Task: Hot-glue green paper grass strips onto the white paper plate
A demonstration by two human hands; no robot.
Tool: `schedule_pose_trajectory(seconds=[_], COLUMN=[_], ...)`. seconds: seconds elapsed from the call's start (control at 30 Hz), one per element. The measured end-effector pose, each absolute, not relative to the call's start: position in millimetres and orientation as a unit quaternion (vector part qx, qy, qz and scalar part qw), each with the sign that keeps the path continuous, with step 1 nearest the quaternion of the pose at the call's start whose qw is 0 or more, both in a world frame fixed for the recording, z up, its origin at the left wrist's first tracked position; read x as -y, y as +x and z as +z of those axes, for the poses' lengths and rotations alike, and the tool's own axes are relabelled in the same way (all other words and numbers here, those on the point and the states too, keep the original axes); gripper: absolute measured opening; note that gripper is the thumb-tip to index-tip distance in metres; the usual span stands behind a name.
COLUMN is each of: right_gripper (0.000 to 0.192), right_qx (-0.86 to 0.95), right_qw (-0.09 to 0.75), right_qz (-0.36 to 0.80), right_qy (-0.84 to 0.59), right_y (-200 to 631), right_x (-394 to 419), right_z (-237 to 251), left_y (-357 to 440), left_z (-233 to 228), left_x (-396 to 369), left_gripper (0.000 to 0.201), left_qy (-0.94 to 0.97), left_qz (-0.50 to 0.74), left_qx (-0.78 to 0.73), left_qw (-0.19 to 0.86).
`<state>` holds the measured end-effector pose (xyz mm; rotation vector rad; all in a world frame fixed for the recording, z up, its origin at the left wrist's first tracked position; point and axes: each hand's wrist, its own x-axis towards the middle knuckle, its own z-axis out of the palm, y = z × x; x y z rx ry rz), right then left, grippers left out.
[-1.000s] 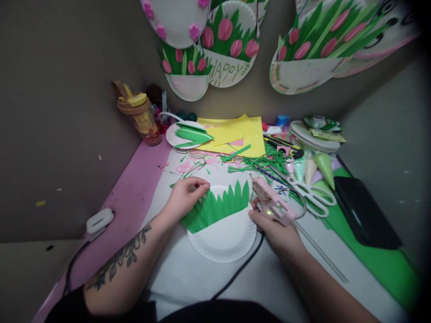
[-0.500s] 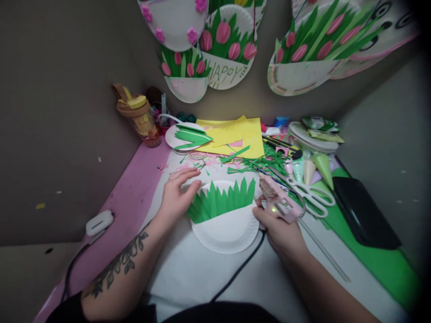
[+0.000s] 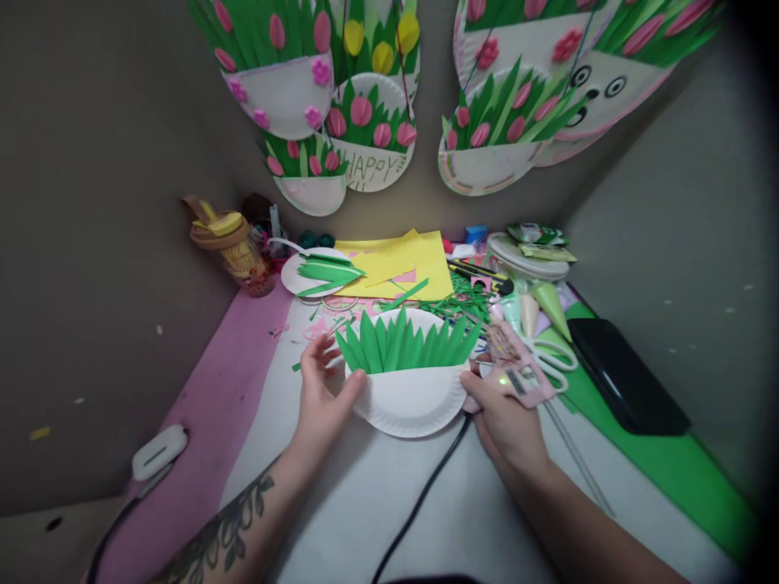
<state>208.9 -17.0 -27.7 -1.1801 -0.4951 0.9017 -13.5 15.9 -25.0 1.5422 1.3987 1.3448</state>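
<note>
paper plate [image 3: 409, 401] with green paper grass [image 3: 406, 344] standing out of its pocket sits at the middle of the white table cover [image 3: 341, 503], between the two hands. far out at nine o'clock from it a white adapter [image 3: 159, 451] lies on the pink sheet [image 3: 234, 381], and a yellow-lidded bottle [image 3: 228, 243] stands at ten o'clock by the wall. left hand [image 3: 324, 397] is at the plate's nine o'clock edge, fingers spread and loose, thumb touching the rim, grasping nothing. at twelve o'clock lie yellow paper sheets [image 3: 419, 259] and a second plate with green strips [image 3: 313, 274]; finished plate flower crafts [image 3: 365, 134] hang on the wall above. right hand [image 3: 508, 418], at the plate's three o'clock, is clenched around a pink glue gun [image 3: 517, 365], its black cord [image 3: 419, 503] trailing toward six o'clock. just past the gun lie scissors [image 3: 557, 357], paper cones [image 3: 541, 304], and a black case [image 3: 626, 377] on green paper.
</note>
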Motion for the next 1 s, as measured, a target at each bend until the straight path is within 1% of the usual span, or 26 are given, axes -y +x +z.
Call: schedule_pose_trajectory(seconds=[0.03,0.1,0.13,0.17,0.37,0.6,0.73,0.9,1.0], right_gripper=[0.044,0.039,0.037,0.035,0.031,0.028,0.028,0.019,0.021], right_qx=[0.242,0.284,0.303,0.319,0.364,0.376,0.381,0.387,0.386], right_qw=[0.700,0.672,0.658,0.647,0.622,0.612,0.614,0.617,0.613], right_qz=[0.389,0.358,0.345,0.335,0.314,0.309,0.305,0.299,0.296], right_qy=[-0.547,-0.582,-0.596,-0.606,-0.617,-0.623,-0.621,-0.616,-0.623], right_y=[209.5,210.2,210.2,209.9,204.5,202.8,203.5,202.9,202.2], right_x=[18.1,21.2,23.1,25.3,36.8,39.7,39.5,39.7,39.4], right_z=[-29.5,-33.7,-35.6,-37.1,-35.0,-31.2,-32.4,-30.0,-28.4], left_y=[-14.5,-16.4,-16.9,-16.9,-10.8,-6.8,-4.8,-4.0,-4.7], left_z=[-20.3,-11.6,-8.5,-6.3,-3.6,-0.2,-0.1,-0.8,-1.8], left_x=[-13.7,-10.5,-9.7,-9.5,-9.9,-8.4,-10.4,-11.9,-11.3], left_gripper=[0.052,0.026,0.013,0.005,0.015,0.020,0.020,0.019,0.018], left_qy=[0.621,0.696,0.729,0.754,0.780,0.783,0.774,0.766,0.767], left_qz=[0.513,0.480,0.454,0.429,0.345,0.293,0.279,0.286,0.297], left_qx=[-0.536,-0.517,-0.501,-0.489,-0.517,-0.537,-0.548,-0.545,-0.537], left_qw=[0.254,0.137,0.104,0.087,0.068,0.113,0.149,0.185,0.187])
